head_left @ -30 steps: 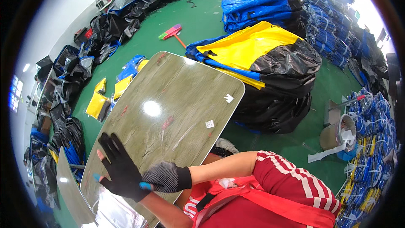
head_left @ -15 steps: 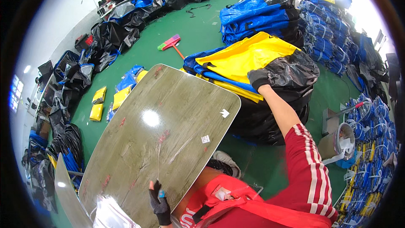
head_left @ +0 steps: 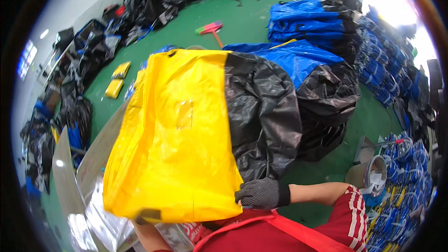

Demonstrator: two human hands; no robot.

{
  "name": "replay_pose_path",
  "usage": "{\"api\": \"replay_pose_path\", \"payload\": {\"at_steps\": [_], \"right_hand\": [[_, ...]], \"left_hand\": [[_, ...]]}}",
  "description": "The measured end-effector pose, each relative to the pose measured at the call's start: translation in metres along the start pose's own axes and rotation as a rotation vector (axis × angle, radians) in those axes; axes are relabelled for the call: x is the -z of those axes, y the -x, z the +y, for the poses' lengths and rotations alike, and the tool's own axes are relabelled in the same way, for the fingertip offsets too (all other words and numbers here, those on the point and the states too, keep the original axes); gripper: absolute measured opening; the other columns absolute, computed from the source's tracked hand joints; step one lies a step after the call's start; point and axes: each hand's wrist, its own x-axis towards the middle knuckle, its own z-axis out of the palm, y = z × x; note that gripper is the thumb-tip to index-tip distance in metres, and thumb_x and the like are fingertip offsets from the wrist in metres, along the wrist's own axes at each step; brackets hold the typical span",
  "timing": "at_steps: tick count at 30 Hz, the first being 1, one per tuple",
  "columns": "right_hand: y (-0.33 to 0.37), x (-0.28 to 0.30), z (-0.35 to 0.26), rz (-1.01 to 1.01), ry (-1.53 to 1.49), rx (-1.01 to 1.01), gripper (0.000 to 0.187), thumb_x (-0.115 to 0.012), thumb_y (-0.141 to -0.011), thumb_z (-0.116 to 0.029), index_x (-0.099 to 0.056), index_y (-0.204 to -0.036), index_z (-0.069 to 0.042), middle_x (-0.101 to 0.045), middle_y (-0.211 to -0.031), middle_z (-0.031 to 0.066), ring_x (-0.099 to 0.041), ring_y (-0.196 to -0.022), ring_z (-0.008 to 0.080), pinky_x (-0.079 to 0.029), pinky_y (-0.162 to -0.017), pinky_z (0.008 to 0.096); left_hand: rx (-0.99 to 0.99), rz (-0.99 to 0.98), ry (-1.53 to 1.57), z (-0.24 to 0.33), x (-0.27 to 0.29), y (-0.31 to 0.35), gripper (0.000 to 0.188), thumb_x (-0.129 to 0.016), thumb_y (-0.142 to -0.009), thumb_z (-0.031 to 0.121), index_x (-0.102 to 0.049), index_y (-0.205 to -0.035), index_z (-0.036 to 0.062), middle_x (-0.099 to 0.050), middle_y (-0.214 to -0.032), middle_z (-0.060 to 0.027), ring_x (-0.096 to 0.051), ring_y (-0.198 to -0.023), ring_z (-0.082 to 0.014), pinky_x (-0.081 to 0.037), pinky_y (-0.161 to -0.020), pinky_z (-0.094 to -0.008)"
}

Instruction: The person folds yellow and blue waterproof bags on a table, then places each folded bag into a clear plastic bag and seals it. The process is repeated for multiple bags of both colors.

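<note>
A large yellow and black bag (head_left: 186,126) of coated sheet is spread over the table in front of me. My right hand (head_left: 262,193), in a dark grey ribbed glove, is closed on its near right corner. My left forearm (head_left: 151,238) reaches up to the bag's near left edge. A blurred dark patch shows there, and the left fingers cannot be made out. Beneath the bag, only the left part of the wood-patterned table (head_left: 100,135) shows. Clear plastic bags (head_left: 105,214) lie at its near left corner.
Right of the table stands a pile of blue and black bags (head_left: 322,74), with a further blue stack (head_left: 308,21) behind. A broom (head_left: 210,29) and yellow packets (head_left: 114,87) lie on the green floor. A bucket (head_left: 368,175) and tied bundles (head_left: 396,200) stand at right.
The yellow and black bag has come from the pile onto the table, drawn left and nearer by my right hand. My left hand has moved left to its near edge. The view has shifted.
</note>
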Motion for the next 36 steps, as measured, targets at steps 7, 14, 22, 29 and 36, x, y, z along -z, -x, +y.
{"api": "replay_pose_path", "payload": {"at_steps": [7, 14, 22, 29, 36], "right_hand": [[0.018, 0.083, 0.085, 1.097, 0.355, -0.619, 0.041, -0.063, -0.088, -0.035, -0.060, -0.112, -0.002, -0.063, -0.109, 0.0189, -0.060, -0.103, 0.0348, -0.046, -0.090, 0.0406], [0.031, 0.067, 0.214, 0.513, 0.425, -1.225, 0.062, -0.053, -0.090, -0.045, -0.047, -0.131, 0.001, -0.061, -0.116, 0.0268, -0.059, -0.105, 0.0426, -0.047, -0.087, 0.0504], [0.041, 0.067, 0.275, 0.648, 0.659, -1.057, 0.044, -0.052, -0.094, -0.036, -0.057, -0.119, 0.000, -0.061, -0.111, 0.0279, -0.057, -0.104, 0.0453, -0.046, -0.086, 0.0491], [0.097, 0.124, 0.348, 0.774, 0.463, -0.989, 0.037, -0.053, -0.092, -0.029, -0.058, -0.109, 0.003, -0.061, -0.106, 0.0310, -0.058, -0.097, 0.0464, -0.047, -0.080, 0.0486], [0.120, 0.119, 0.360, 0.857, 0.712, -0.873, 0.040, -0.048, -0.096, -0.033, -0.060, -0.114, 0.001, -0.065, -0.102, 0.0256, -0.060, -0.096, 0.0459, -0.048, -0.080, 0.0491]], "left_hand": [[0.439, 0.255, -0.989, 0.098, 0.034, 0.105, 0.056, -0.058, -0.093, 0.021, -0.037, -0.144, 0.0092, -0.041, -0.147, -0.0088, -0.045, -0.130, -0.0259, -0.040, -0.104, -0.0419], [-0.115, 0.514, -1.885, 0.009, 0.067, 0.282, 0.048, -0.072, -0.079, 0.013, -0.055, -0.121, -0.0007, -0.053, -0.124, -0.0186, -0.052, -0.114, -0.0336, -0.043, -0.096, -0.0381], [-0.233, 0.897, -0.439, -0.005, 0.153, 0.309, 0.037, -0.052, -0.099, 0.026, -0.052, -0.125, 0.0000, -0.056, -0.123, -0.0107, -0.054, -0.110, -0.0198, -0.042, -0.095, -0.0325], [-0.423, 0.764, -1.257, 0.051, 0.221, 0.363, 0.044, -0.048, -0.099, 0.025, -0.042, -0.136, 0.0025, -0.049, -0.135, -0.0161, -0.049, -0.122, -0.0287, -0.041, -0.103, -0.0397], [0.375, -0.460, -1.775, 0.055, 0.201, 0.319, 0.033, -0.057, -0.091, 0.015, -0.056, -0.121, 0.0025, -0.061, -0.111, -0.0156, -0.059, -0.103, -0.0279, -0.046, -0.087, -0.0391]]}}
